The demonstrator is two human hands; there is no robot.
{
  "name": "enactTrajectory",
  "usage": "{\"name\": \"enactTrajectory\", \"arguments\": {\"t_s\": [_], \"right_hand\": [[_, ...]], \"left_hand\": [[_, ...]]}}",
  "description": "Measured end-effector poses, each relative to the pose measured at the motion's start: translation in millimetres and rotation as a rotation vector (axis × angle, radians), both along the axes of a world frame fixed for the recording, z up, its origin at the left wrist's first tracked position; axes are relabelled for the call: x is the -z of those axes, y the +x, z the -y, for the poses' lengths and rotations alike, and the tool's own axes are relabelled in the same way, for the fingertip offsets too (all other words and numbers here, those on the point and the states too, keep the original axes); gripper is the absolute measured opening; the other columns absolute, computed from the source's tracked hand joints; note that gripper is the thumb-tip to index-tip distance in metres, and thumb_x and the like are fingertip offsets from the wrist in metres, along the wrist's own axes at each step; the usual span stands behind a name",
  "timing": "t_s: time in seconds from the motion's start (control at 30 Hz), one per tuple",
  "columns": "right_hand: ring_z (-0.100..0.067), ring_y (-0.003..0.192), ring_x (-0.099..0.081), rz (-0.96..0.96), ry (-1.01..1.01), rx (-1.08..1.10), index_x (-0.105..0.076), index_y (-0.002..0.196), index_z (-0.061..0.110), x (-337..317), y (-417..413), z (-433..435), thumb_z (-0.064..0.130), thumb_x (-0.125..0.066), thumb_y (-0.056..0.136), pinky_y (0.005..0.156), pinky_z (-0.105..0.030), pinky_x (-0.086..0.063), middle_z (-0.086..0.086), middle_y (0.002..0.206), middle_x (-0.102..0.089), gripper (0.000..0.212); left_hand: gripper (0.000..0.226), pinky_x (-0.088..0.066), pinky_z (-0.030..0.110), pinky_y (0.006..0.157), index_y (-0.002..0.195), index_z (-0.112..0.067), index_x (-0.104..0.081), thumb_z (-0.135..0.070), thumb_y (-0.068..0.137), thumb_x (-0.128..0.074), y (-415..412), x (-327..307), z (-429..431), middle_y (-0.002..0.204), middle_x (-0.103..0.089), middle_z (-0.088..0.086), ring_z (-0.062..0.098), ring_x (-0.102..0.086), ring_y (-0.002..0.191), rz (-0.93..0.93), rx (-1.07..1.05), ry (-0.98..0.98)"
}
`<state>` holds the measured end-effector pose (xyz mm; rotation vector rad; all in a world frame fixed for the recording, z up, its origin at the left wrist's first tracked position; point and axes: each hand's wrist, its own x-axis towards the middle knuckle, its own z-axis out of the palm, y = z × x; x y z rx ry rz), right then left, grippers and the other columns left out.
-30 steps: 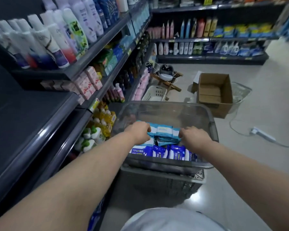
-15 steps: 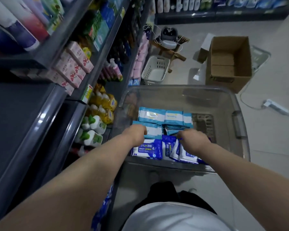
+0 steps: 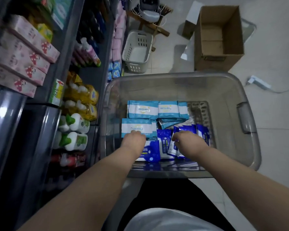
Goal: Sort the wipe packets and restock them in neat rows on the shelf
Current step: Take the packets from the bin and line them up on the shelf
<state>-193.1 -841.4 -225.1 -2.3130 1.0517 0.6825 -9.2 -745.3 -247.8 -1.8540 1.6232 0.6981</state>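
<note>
A clear plastic bin (image 3: 247,117) stands on the floor in front of me. Inside lie light-blue-and-white wipe packets (image 3: 143,110) at the back and dark-blue wipe packets (image 3: 164,139) at the near side. My left hand (image 3: 133,141) rests palm down on the near edge of a light-blue packet (image 3: 135,128), fingers curled over it. My right hand (image 3: 187,142) reaches into the upright dark-blue packets (image 3: 202,132), fingers among them; whether it grips one is hidden. The dark shelf (image 3: 5,110) runs along my left.
Shelves on the left hold pink boxes (image 3: 23,52), yellow and green-white bottles (image 3: 77,125). On the floor beyond the bin stand a white basket (image 3: 137,50), an open cardboard box (image 3: 218,39) and a power strip with cable (image 3: 259,82). Bare tile lies to the right.
The view has tilted downward and closer to the bin. Both hands have gone from the light-blue stack down toward the near packets, the right hand now in the dark-blue ones.
</note>
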Motion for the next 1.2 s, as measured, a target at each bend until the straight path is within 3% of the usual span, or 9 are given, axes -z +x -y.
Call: {"name": "enactTrajectory", "arguments": {"t_s": [0.1, 0.2, 0.3, 0.47, 0.63, 0.77, 0.9, 1.1, 1.2], "right_hand": [[-0.026, 0.116, -0.052, -0.025, 0.008, -0.030, -0.055, 0.127, 0.022, 2.0, 8.4, 5.4, 0.020, -0.043, 0.099, 0.087, -0.036, -0.047, -0.006, 0.127, -0.055, 0.030], [-0.028, 0.114, -0.054, -0.029, -0.001, -0.060, -0.056, 0.125, 0.022, 5.1, 22.1, 4.6, 0.015, -0.046, 0.096, 0.085, -0.036, -0.046, -0.006, 0.126, -0.056, 0.032], [-0.029, 0.113, -0.054, -0.026, 0.017, -0.104, -0.056, 0.126, 0.020, 14.6, 41.1, -3.0, 0.011, -0.048, 0.093, 0.086, -0.036, -0.046, -0.008, 0.126, -0.056, 0.035], [-0.029, 0.126, -0.043, -0.022, 0.101, -0.194, -0.043, 0.137, 0.016, 42.4, 69.7, -26.1, 0.018, -0.051, 0.094, 0.098, -0.040, -0.039, -0.010, 0.136, -0.048, 0.044], [-0.029, 0.121, -0.046, -0.017, 0.048, -0.158, -0.049, 0.127, 0.015, 54.2, 81.7, -45.2, 0.022, -0.057, 0.090, 0.094, -0.040, -0.040, -0.008, 0.127, -0.053, 0.038], [-0.029, 0.109, -0.051, 0.069, 0.023, -0.066, -0.053, 0.109, 0.019, 46.7, 78.6, -48.6, 0.019, -0.059, 0.087, 0.082, -0.035, -0.038, -0.006, 0.116, -0.057, 0.022], [-0.031, 0.087, -0.057, 0.105, -0.035, -0.032, -0.041, 0.101, 0.022, 18.5, 62.0, -38.1, 0.018, -0.054, 0.090, 0.064, -0.033, -0.037, -0.007, 0.100, -0.065, 0.018], [-0.030, 0.101, -0.059, 0.284, -0.216, -0.081, -0.043, 0.128, 0.031, -38.3, 41.1, -11.4, 0.018, -0.055, 0.088, 0.071, -0.035, -0.044, -0.003, 0.116, -0.061, 0.044], [-0.030, 0.104, -0.058, 0.382, -0.266, -0.151, -0.044, 0.128, 0.032, -68.0, 35.7, -10.5, 0.014, -0.056, 0.086, 0.076, -0.038, -0.049, -0.003, 0.116, -0.060, 0.047]], "left_hand": [[0.032, -0.046, 0.038, 0.087, 0.120, -0.012, -0.057, -0.014, 0.089, -0.061, 5.2, -4.4, 5.3, 0.119, -0.056, 0.010, 0.028, -0.051, 0.113, 0.017, -0.040, -0.035], [0.029, -0.048, 0.041, 0.082, 0.119, -0.009, -0.048, -0.015, 0.092, -0.057, 21.3, -16.2, 17.0, 0.116, -0.061, 0.015, 0.035, -0.059, 0.107, -0.071, -0.353, -0.169], [0.027, -0.048, 0.042, 0.079, 0.118, -0.006, -0.045, -0.010, 0.093, -0.053, 37.5, -27.2, 26.1, 0.111, -0.065, 0.019, 0.038, -0.062, 0.102, -0.114, -0.492, -0.272], [0.026, -0.049, 0.042, 0.079, 0.117, -0.005, -0.045, -0.007, 0.092, -0.054, 40.6, -33.5, 20.8, 0.110, -0.065, 0.019, 0.037, -0.063, 0.099, -0.161, -0.454, -0.304], [0.024, -0.045, 0.039, 0.072, 0.115, -0.007, -0.045, -0.005, 0.092, -0.052, 39.9, -33.1, 13.7, 0.109, -0.064, 0.016, 0.036, -0.063, 0.099, -0.149, -0.401, -0.321], [0.027, -0.047, 0.040, 0.074, 0.116, -0.009, -0.045, -0.007, 0.091, -0.055, 40.1, -41.2, 14.8, 0.110, -0.064, 0.017, 0.037, -0.063, 0.099, -0.161, -0.408, -0.332], [0.029, -0.042, 0.038, 0.067, 0.117, -0.011, -0.045, -0.008, 0.090, -0.057, 42.0, -65.1, 13.4, 0.112, -0.063, 0.013, 0.034, -0.063, 0.098, -0.124, -0.415, -0.435], [0.048, -0.050, 0.041, 0.076, 0.131, -0.021, -0.039, -0.010, 0.089, -0.057, 36.1, -111.7, -6.7, 0.113, -0.065, 0.012, 0.034, -0.063, 0.100, -0.093, -0.532, -0.571], [0.049, -0.050, 0.039, 0.073, 0.133, -0.028, -0.039, -0.011, 0.090, -0.057, 26.2, -137.2, -33.7, 0.111, -0.066, 0.010, 0.033, -0.063, 0.097, -0.108, -0.655, -0.711]]}}
